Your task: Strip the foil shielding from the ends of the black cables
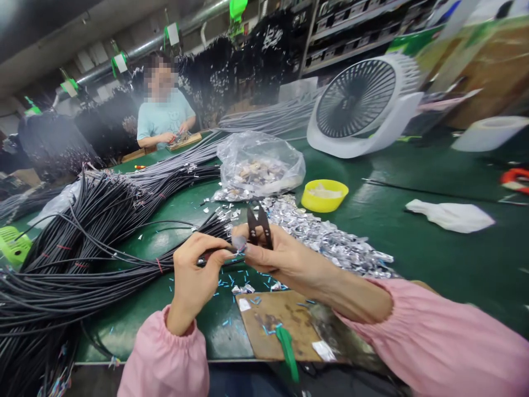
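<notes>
My left hand (pixel 197 269) pinches a black cable (pixel 211 252) close to its stripped end. Thumb and fingers of my right hand (pixel 276 251) meet at that end, by a small greyish piece (pixel 239 242) that looks like foil or wrap. Black thread snips (pixel 259 227) also sit in my right hand, blades pointing up and away. Beneath both hands lie tiny blue offcuts (pixel 225 282) on the green table (pixel 165 300). A heap of silvery foil scraps (pixel 330 240) spreads just beyond my right hand.
Bundled black cables (pixel 103 231) cover the left side. Behind the scraps stand a clear plastic bag (pixel 260 160), a yellow bowl (pixel 324 196) and a white fan (pixel 363 105). A brown board (pixel 281 320) with a green-handled tool (pixel 287 353) lies nearest me. Another person (pixel 165 118) works across the table.
</notes>
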Demonstrator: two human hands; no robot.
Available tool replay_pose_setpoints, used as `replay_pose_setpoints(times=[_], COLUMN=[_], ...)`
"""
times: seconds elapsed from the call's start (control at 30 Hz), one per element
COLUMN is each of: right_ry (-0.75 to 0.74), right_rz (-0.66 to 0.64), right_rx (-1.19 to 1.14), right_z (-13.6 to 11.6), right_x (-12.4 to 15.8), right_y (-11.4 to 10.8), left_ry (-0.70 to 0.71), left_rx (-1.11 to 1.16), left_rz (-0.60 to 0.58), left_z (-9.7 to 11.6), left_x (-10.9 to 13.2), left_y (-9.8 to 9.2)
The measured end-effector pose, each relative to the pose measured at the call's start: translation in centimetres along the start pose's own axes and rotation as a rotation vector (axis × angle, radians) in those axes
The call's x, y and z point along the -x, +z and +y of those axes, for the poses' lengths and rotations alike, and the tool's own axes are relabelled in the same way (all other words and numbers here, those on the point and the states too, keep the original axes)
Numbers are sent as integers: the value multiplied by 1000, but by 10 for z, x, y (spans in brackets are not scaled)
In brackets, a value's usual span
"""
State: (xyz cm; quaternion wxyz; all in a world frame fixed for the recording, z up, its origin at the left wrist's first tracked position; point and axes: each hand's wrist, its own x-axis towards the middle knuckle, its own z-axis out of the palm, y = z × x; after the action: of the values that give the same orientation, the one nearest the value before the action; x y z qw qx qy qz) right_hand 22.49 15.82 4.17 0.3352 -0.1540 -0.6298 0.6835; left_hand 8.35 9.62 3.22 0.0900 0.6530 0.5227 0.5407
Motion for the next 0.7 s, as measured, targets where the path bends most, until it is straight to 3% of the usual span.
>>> replay_pose_setpoints(times=[0.07,0.2,0.27,0.37,0.4,0.5,0.57,0.7], right_ry=[-127,-474,-521,-471,-440,-346,-327,-390], right_rz=[62,404,570,816,790,492,365,342], right_rx=[170,700,781,703,664,614,628,705], right_z=[2,7,10,10,9,5,2,5], right_x=[-1,-8,-12,-17,-18,-16,-13,-9], right_y=[-1,-8,-15,-23,-23,-17,-11,-6], left_ry=[-56,-151,-162,-167,-160,-107,-64,-24], left_rx=[8,-109,-154,-163,-162,-175,-197,-256], left_rz=[-20,-15,-28,8,39,126,150,147], left_z=[0,5,8,9,9,8,8,6], left_x=[-1,1,3,4,4,4,5,7], left_y=[3,9,10,8,7,6,6,10])
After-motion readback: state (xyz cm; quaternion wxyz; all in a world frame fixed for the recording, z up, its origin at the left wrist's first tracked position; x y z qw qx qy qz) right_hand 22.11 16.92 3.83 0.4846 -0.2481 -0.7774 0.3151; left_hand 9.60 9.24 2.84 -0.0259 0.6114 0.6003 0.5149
